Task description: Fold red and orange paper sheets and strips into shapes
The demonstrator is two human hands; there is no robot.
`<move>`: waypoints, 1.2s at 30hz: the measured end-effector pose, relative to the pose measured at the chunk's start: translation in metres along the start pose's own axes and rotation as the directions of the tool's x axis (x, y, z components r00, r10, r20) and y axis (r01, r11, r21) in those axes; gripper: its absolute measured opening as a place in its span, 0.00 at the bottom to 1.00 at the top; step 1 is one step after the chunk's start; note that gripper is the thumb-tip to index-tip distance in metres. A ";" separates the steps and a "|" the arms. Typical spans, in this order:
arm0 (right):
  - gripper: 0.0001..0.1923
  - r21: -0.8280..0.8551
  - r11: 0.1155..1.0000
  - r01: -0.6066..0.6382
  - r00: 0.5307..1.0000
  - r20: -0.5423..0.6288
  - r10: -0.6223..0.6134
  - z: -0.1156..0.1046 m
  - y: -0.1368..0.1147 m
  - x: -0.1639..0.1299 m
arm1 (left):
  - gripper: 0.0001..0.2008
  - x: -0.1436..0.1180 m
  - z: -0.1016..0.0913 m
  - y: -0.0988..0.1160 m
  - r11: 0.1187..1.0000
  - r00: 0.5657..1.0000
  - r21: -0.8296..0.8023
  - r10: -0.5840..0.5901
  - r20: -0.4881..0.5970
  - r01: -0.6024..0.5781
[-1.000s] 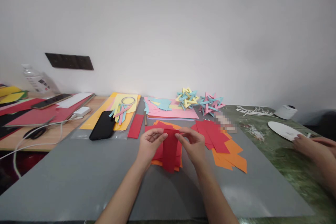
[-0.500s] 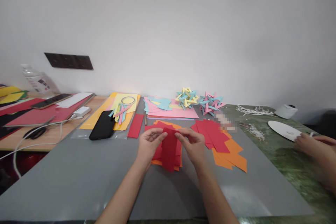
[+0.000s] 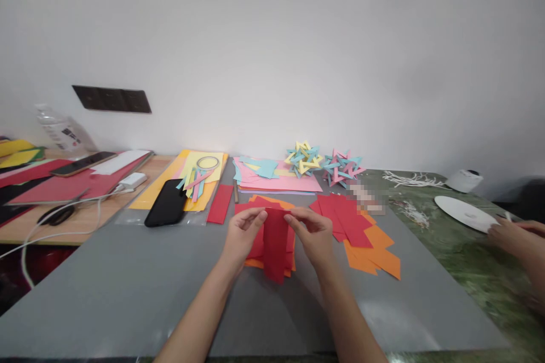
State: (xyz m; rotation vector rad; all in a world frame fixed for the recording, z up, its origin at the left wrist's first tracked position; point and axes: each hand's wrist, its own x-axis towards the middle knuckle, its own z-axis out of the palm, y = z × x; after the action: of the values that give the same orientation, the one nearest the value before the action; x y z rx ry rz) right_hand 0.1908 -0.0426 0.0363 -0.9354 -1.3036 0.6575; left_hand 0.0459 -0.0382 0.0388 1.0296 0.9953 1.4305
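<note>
I hold a red paper strip (image 3: pixel 276 244) upright between both hands, above a grey mat (image 3: pixel 128 289). My left hand (image 3: pixel 242 233) pinches its upper left edge and my right hand (image 3: pixel 313 234) pinches its upper right edge. Under the strip lies a small stack of red and orange paper pieces (image 3: pixel 259 258). More red and orange cut pieces (image 3: pixel 361 232) are spread on the mat just right of my right hand.
A black phone (image 3: pixel 167 202), a red strip (image 3: pixel 220 203), yellow sheets with a tape ring (image 3: pixel 208 163), pink and blue sheets (image 3: pixel 276 178) and two woven paper stars (image 3: pixel 323 163) lie behind. Scissors (image 3: pixel 57 214) and cables lie left. Another person's hands (image 3: pixel 511 235) are by a white plate (image 3: pixel 462 213) at right.
The red strip has dropped slightly lower in my fingers. The other person's hands at the right have drawn back toward the frame edge.
</note>
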 end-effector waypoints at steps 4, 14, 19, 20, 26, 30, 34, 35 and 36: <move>0.03 -0.011 1.000 -0.017 1.000 -0.013 0.016 0.000 0.001 0.000 | 0.15 0.001 -0.002 -0.003 0.998 0.999 -0.054 -0.032 0.018 0.033; 0.04 -0.042 0.999 -0.014 1.000 -0.019 0.014 0.001 0.003 -0.001 | 0.14 0.000 0.000 -0.001 0.998 1.000 -0.067 -0.016 -0.013 0.015; 0.04 -0.019 1.000 -0.013 1.000 -0.020 0.012 0.002 0.004 -0.001 | 0.13 -0.002 0.002 0.002 1.000 0.999 -0.017 0.017 -0.042 -0.017; 0.04 -0.015 1.000 -0.012 1.000 -0.023 0.012 0.003 0.005 -0.001 | 0.13 -0.002 0.002 0.002 1.000 0.999 -0.011 0.023 -0.045 -0.023; 0.03 -0.005 1.000 -0.010 0.999 -0.041 0.010 0.003 0.004 -0.002 | 0.11 -0.003 0.003 0.001 0.999 0.995 0.007 0.032 -0.091 -0.032; 0.03 0.010 1.000 -0.011 1.000 -0.026 0.011 0.003 0.002 -0.002 | 0.12 -0.003 0.004 0.000 1.000 0.993 0.007 0.030 -0.111 -0.029; 0.03 0.008 1.000 -0.007 1.000 -0.030 0.008 0.003 0.001 -0.001 | 0.12 -0.003 0.004 0.001 0.999 0.992 0.003 0.032 -0.123 -0.032; 0.03 0.010 1.000 -0.006 0.999 -0.032 0.006 0.003 0.001 -0.001 | 0.12 -0.003 0.004 0.002 0.999 0.992 0.001 0.032 -0.125 -0.032; 0.03 0.013 1.000 -0.005 0.999 -0.033 0.005 0.003 0.002 -0.002 | 0.12 -0.003 0.004 0.002 0.999 0.991 0.000 0.032 -0.128 -0.032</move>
State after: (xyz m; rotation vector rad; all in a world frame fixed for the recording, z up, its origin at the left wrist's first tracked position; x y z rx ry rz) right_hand 0.1875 -0.0425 0.0342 -0.9359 -1.2666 0.6506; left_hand 0.0495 -0.0416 0.0416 0.9651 1.0731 1.5394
